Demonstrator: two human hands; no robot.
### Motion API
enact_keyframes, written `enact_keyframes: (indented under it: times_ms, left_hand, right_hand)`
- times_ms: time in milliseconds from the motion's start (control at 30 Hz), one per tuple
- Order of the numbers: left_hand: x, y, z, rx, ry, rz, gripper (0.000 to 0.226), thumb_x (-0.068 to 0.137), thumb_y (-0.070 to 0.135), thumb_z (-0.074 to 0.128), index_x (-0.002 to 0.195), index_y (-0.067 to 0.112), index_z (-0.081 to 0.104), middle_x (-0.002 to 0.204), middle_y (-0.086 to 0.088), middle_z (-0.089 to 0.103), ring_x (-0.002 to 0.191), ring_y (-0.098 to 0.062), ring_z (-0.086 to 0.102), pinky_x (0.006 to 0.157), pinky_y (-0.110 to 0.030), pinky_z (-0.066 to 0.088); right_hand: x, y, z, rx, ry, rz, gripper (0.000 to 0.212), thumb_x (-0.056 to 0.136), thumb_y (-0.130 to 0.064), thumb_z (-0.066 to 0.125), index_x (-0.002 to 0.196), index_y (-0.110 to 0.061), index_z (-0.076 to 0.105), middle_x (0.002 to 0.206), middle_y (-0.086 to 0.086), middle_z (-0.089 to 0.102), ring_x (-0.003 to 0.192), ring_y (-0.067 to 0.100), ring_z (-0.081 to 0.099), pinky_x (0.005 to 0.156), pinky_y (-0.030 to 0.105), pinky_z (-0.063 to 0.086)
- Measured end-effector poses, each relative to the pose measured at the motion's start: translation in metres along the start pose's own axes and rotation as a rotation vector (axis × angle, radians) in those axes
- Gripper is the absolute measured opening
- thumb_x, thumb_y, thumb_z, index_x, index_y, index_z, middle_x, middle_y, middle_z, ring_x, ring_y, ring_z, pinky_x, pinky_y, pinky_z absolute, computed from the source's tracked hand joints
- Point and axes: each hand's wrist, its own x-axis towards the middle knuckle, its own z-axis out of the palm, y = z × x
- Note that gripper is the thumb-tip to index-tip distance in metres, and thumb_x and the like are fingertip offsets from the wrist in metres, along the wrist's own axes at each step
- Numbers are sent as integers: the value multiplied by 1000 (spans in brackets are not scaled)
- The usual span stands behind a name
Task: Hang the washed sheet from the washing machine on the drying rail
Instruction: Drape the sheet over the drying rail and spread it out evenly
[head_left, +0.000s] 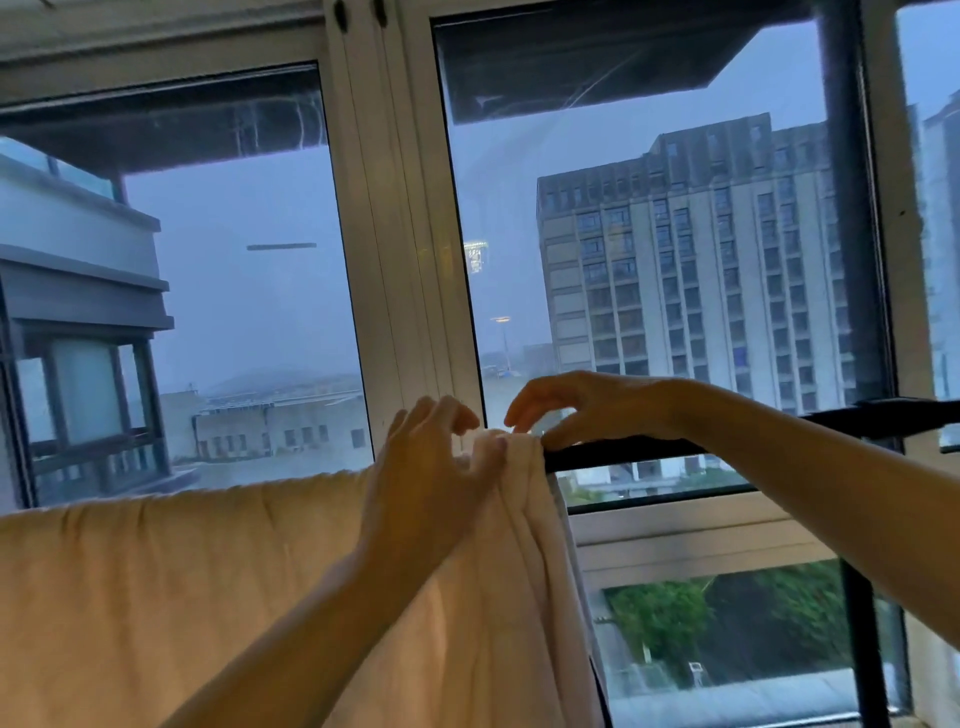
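A pale cream sheet (156, 582) hangs over a black drying rail (623, 451) that runs across the window. The sheet covers the rail's left part and hides it there; its right edge is bunched into folds at the middle. My left hand (431, 467) holds the bunched top edge, thumb pressed on the fabric, fingers curled over the rail's top. My right hand (571, 408) hovers just right of the bunch, its curled fingertips touching the top of the fold. To the right of the sheet the rail is bare.
Large windows with white frames (384, 260) stand close behind the rail. A dark vertical post (865, 649) of the rack rises at lower right. Buildings and trees show outside the glass.
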Motion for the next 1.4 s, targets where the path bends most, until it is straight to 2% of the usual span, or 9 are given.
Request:
enact_keyframes:
  times_ms: [133, 200, 333, 467, 600, 833, 1167, 1300, 1400]
  left_hand:
    - [-24, 27, 17, 356, -1, 170, 64, 78, 77, 28, 103, 24, 54, 92, 11, 56, 81, -9, 57, 75, -25, 51]
    - [-26, 28, 28, 432, -39, 179, 60, 82, 70, 37, 114, 21, 49, 102, 2, 57, 89, -13, 60, 78, -26, 53]
    - [-17, 21, 34, 344, -110, 87, 31, 92, 42, 50, 108, 16, 53, 92, 2, 55, 79, -10, 61, 68, -15, 52]
    - [2, 16, 10, -106, -141, -173, 22, 85, 26, 67, 68, 20, 55, 62, 2, 58, 50, -6, 56, 45, -12, 45]
    - [13, 6, -10, -429, -229, -577, 10, 84, 25, 66, 80, 16, 65, 84, -11, 64, 75, -19, 61, 69, -32, 56]
    - [23, -15, -27, -639, -309, -850, 13, 85, 18, 62, 83, 5, 61, 71, -10, 54, 64, -20, 52, 61, -31, 47]
    - [38, -31, -27, -611, -309, -923, 17, 89, 22, 57, 82, 6, 55, 75, -11, 53, 68, -20, 50, 62, -30, 44]
    - [40, -37, -25, -613, -367, -880, 24, 91, 24, 53, 73, 9, 51, 60, -6, 44, 56, -16, 43, 55, -29, 37]
    - [38, -39, -23, -635, -390, -873, 27, 91, 23, 52, 67, 11, 46, 56, -4, 41, 52, -14, 40, 51, -26, 35]
  right_hand:
    - [-2, -3, 7, -131, 102, -54, 30, 84, -27, 68, 110, -17, 59, 108, -5, 62, 85, -5, 60, 78, 13, 48]
    - [-1, -3, 14, -141, 174, -63, 26, 83, -28, 69, 104, -14, 61, 101, -3, 62, 80, 1, 60, 75, 19, 51]
    - [3, 0, 23, -173, 338, -102, 18, 85, -29, 67, 93, -14, 65, 96, 0, 66, 80, 7, 61, 71, 16, 53]
    - [12, 0, 26, -286, 400, -166, 12, 88, -28, 64, 90, -15, 65, 88, -4, 67, 76, 4, 60, 71, 21, 52]
    - [28, -9, 26, -322, 352, -193, 18, 92, -24, 59, 100, -10, 66, 90, 1, 65, 77, 8, 57, 69, 12, 43]
    - [50, -20, 29, -238, 199, -119, 25, 97, -25, 49, 102, -6, 64, 84, -3, 58, 74, 8, 55, 65, 12, 41]
    - [65, -30, 31, 91, -31, 77, 25, 102, -26, 37, 80, -27, 49, 85, -4, 50, 81, 11, 50, 84, 33, 45]
    - [71, -31, 35, 31, 49, 86, 32, 103, -17, 32, 74, -19, 47, 78, -2, 47, 71, 7, 44, 67, 12, 39]
    - [65, -27, 31, 57, 52, 108, 24, 101, -20, 37, 89, -12, 56, 89, 5, 55, 79, 10, 52, 69, 13, 44]
